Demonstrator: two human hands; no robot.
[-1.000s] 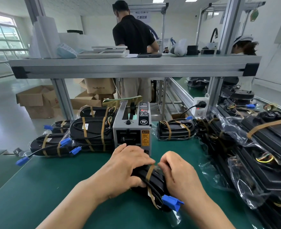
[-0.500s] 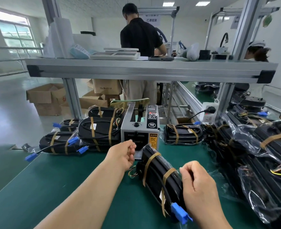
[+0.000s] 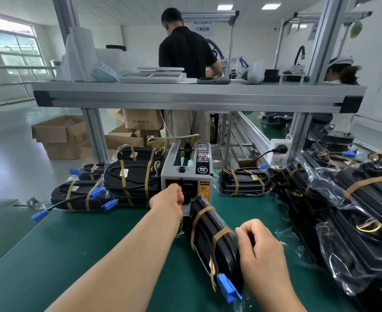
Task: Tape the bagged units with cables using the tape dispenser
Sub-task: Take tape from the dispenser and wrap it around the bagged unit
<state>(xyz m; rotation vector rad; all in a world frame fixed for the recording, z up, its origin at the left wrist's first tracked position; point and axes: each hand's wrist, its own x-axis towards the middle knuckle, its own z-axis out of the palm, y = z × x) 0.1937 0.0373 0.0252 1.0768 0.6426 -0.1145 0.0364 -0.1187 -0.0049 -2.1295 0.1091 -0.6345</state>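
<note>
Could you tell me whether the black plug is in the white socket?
In: the black plug sits seated in the white socket.

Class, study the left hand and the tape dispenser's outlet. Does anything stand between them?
Nothing visible does. The left hand is right at the front outlet of the tape dispenser, its fingers curled there. The bagged unit lies just to that hand's right, gripped by the right hand, and is not between them.
</note>
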